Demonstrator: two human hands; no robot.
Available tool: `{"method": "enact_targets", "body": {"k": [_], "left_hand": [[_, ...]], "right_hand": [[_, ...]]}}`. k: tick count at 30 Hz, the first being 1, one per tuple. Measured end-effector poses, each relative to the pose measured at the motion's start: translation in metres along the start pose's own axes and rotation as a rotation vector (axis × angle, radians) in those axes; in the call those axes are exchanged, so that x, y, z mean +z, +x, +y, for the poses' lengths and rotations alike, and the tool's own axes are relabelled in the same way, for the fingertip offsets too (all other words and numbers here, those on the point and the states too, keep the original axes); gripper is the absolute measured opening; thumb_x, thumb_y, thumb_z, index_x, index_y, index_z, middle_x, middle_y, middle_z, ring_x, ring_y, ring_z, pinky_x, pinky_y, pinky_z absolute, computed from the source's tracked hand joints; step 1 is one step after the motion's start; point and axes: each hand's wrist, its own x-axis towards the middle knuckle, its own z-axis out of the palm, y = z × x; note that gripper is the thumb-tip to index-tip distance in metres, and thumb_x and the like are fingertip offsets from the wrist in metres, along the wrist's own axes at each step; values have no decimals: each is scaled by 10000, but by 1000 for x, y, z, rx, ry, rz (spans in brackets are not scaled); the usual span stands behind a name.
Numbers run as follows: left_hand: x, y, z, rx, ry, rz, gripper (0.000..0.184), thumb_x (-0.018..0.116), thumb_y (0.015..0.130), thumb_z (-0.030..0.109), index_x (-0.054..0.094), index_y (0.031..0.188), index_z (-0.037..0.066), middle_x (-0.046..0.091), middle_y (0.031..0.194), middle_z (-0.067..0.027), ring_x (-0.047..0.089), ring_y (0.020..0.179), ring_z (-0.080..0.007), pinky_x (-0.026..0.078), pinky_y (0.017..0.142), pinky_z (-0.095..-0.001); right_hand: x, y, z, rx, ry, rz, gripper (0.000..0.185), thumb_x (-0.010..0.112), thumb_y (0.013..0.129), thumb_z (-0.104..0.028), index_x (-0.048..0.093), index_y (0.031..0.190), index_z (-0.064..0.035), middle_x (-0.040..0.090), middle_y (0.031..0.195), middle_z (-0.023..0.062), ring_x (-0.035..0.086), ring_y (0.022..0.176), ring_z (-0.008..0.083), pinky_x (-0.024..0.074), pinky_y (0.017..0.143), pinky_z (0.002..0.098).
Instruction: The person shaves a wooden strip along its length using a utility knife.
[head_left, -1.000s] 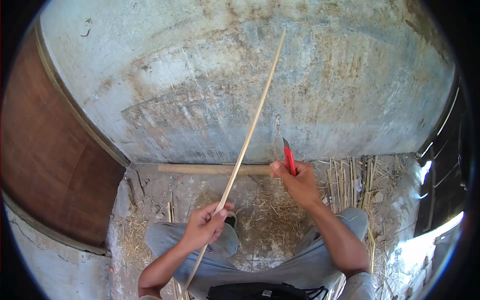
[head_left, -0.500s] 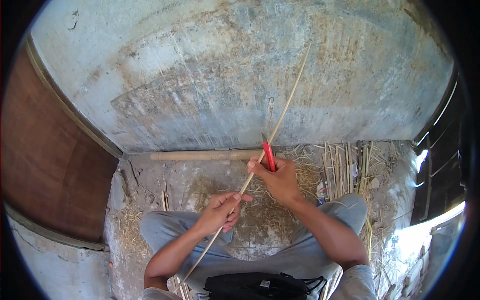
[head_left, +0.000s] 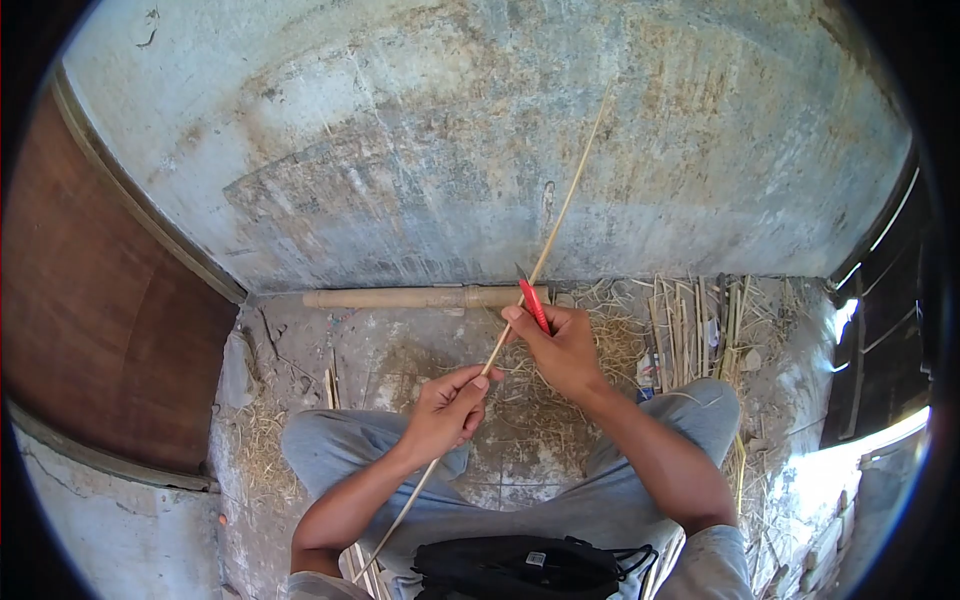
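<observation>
A long thin bamboo strip runs slantwise from near my left thigh up in front of the wall. My left hand is closed around it, thumb on top, below the middle of its length. Higher up, my right hand grips a red box cutter, its dark blade out and pointing up beside the strip. The right thumb and fingertips also press on the strip just under the blade. Part of the cutter's handle is hidden in the palm.
A thick bamboo pole lies along the foot of the stained wall. Cut strips and shavings litter the floor at right. A black bag rests at my lap. A brown panel stands at left.
My left hand has shifted slightly up and right, closer to my right hand. The right hand and cutter have moved slightly left, and the strip's upper end has swung a little left.
</observation>
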Motion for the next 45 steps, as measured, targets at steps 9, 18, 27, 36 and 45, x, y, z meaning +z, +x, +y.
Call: {"method": "enact_targets", "body": {"k": [9,18,27,36,45], "left_hand": [[-6,-3,2,-68,-226,-112,329,444,1052,221,519,1288,4,582,794,-87,441,423,-66,344,370,-206],[-12,-5,-4,-39,-185,-142,311,440,1059,223,562,1212,-19,583,780,-82,448,431,-70,342,383,-207],[-11,-7,-3,-30,-154,-140,329,436,1063,228,538,1225,-40,565,770,-64,465,458,-73,377,406,-223],[-9,-6,-7,-15,-187,-59,370,450,1057,267,607,1155,-53,589,751,-68,480,431,-90,376,382,-228],[-7,-6,-6,8,-138,10,377,463,1055,257,624,1142,-73,587,732,-60,468,431,-78,368,384,-224]], "right_hand": [[-14,9,-7,92,138,-71,270,581,997,-239,692,1066,-3,727,841,65,437,525,10,358,464,216],[-21,14,5,32,75,-27,247,624,974,-208,702,1058,10,616,729,-3,399,534,15,324,472,219],[-22,9,-5,70,86,3,206,723,904,-178,740,974,14,505,657,-78,397,602,17,317,510,235],[-21,9,-6,72,93,-22,223,723,896,-184,748,993,16,666,720,-19,476,605,14,370,522,225],[-25,8,-7,92,46,-41,217,699,890,-180,748,990,6,737,788,40,482,588,12,374,517,229]]}}
